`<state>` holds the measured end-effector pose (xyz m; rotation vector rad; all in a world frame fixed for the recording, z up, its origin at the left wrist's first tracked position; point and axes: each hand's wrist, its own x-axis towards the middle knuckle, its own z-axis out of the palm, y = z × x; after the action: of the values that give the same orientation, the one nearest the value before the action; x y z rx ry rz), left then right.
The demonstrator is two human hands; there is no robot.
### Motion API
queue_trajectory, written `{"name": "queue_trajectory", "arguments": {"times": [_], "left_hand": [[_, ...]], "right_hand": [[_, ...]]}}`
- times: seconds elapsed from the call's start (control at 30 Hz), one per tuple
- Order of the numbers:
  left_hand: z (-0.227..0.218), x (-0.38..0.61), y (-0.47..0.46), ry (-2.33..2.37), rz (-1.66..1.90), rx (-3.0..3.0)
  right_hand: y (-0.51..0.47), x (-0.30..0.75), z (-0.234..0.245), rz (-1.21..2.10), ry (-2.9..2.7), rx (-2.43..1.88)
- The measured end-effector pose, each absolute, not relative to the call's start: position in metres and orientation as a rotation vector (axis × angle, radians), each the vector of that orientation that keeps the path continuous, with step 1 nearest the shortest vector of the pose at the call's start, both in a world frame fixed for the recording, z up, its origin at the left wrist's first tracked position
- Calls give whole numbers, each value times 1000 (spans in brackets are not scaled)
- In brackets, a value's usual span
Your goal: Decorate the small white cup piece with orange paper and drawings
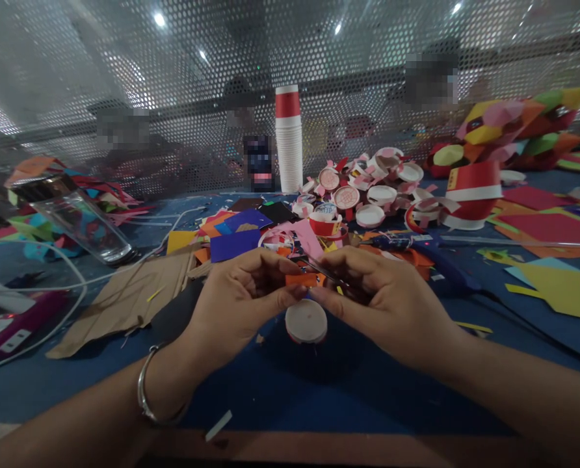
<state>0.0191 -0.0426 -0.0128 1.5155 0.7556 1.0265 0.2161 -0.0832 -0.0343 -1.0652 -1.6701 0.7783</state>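
My left hand (246, 286) is closed, thumb and fingers pinching a small piece of orange paper (297, 279). My right hand (382, 292) is closed around a slim dark metal tool (336, 278), perhaps scissors; its handle is hidden by my fingers. Both thumb tips nearly meet over a bit of blue. Just under them is a round white cup bottom (306, 322) with a thin reddish rim; whether it rests on the table or hangs from the paper I cannot tell.
Behind my hands lie coloured paper scraps (238, 244) and a heap of cut cup bottoms (368, 188). A tall cup stack (289, 143) stands behind. Rightward are a blue glue gun (448, 270) and red cup (473, 195); leftward, cardboard (129, 305), a glass bottle (85, 224) and a power strip (19, 325).
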Motion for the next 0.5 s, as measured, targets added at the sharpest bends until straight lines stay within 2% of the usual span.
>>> {"name": "queue_trajectory", "arguments": {"times": [0.33, 0.5], "left_hand": [[-18, 17, -45, 804, 1019, 1676], [-20, 16, -44, 837, 1010, 1543]], "right_hand": [[-77, 217, -34, 1029, -1573, -1012], [-76, 217, -30, 1026, -1581, -1064]]}}
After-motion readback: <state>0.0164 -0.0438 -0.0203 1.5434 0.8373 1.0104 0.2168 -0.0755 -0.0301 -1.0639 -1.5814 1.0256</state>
